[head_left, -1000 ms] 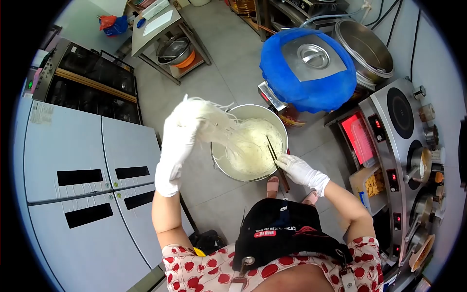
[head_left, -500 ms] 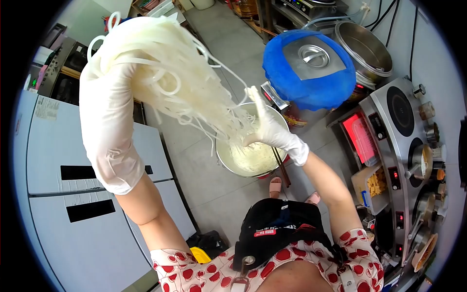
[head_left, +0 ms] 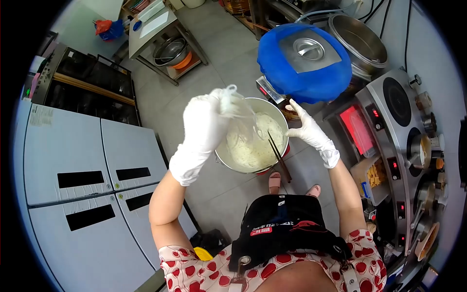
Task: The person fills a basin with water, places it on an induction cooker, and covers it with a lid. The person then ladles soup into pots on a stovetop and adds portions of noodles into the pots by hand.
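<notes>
My left hand (head_left: 203,127), in a white glove, is closed around a bunch of white noodles (head_left: 237,111) above the left side of a pot. The noodles hang down, smeared by motion, into the pot (head_left: 217,155). More pale noodles (head_left: 246,156) lie inside it. Also gloved, my right hand (head_left: 311,132) is held beside the pot's right rim, fingers apart and holding nothing. A pair of dark chopsticks (head_left: 280,159) leans in the pot with the handles over the near rim.
A lidded container wrapped in blue plastic (head_left: 272,63) stands just beyond the pot. Induction cookers (head_left: 387,121) with small pans line the right side. White fridge doors (head_left: 68,146) stand on the left. A metal table (head_left: 146,41) is at the back.
My left hand has come down and right with the noodles, from high up to just over the pot. My right hand has let go of the strands and moved right.
</notes>
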Tool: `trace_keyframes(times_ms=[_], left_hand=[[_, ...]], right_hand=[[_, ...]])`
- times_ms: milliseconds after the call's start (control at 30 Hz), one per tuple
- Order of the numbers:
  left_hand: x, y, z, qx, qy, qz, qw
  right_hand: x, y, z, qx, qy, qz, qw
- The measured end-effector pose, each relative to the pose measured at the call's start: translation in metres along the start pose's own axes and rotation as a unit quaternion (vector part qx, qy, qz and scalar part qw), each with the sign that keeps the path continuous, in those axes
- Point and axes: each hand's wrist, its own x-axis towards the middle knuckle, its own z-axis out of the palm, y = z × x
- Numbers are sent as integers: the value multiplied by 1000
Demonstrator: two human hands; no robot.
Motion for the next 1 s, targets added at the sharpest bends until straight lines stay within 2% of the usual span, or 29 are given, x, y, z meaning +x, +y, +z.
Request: trace_keyframes(times_ms=[33,100,167,200,233,267,333,400,467,533,567,600,633,700,767,833,900,967,1000], left_hand=[[5,3,-12,-27,-24,-42,998],[14,3,-27,-145,3,-64,987],[23,14,-48,-253,25,-72,964],[27,21,-61,-292,-3,-113,950],[32,24,-70,-309,-1,-78,948],[36,27,-76,-323,2,-89,942],[41,33,-90,-325,7,-94,941],[46,34,-97,-324,19,-100,941],[51,21,-101,-309,24,-119,943],[52,-7,-99,-287,20,-145,947],[49,-18,-93,-287,5,-171,942],[45,-29,-84,-290,-13,-196,937],[39,-41,-72,-292,-31,-221,930],[22,-78,-27,-323,-97,-237,911],[-3,-111,41,-314,-111,-199,922],[-19,-101,79,-442,-176,-299,828],[-31,-86,100,-478,-247,-306,785],[-56,-95,153,-622,-215,-320,682],[-69,-110,189,-697,-214,-270,628]], right_hand=[[2,-3,4,-18,6,-17,1000],[7,-8,15,-53,17,-53,997],[24,-5,37,14,4,-110,994],[36,0,53,20,8,-137,990],[45,-10,67,26,12,-165,986],[49,-19,78,15,-38,-164,986],[66,-31,120,25,-17,-233,972],[76,-25,149,112,-4,-188,976],[76,-19,161,234,-118,44,964],[70,-6,151,59,-52,6,997],[65,2,136,-58,-36,-46,997],[59,8,119,-175,-8,-94,980],[52,9,98,-314,1,-171,934],[54,27,82,-423,-5,-90,901],[51,2,70,-426,-52,-70,901],[56,-23,67,-419,-93,-80,900],[59,-64,66,-351,-128,-30,927],[69,-85,68,-312,-146,18,939],[74,-92,66,-276,-145,26,950]])
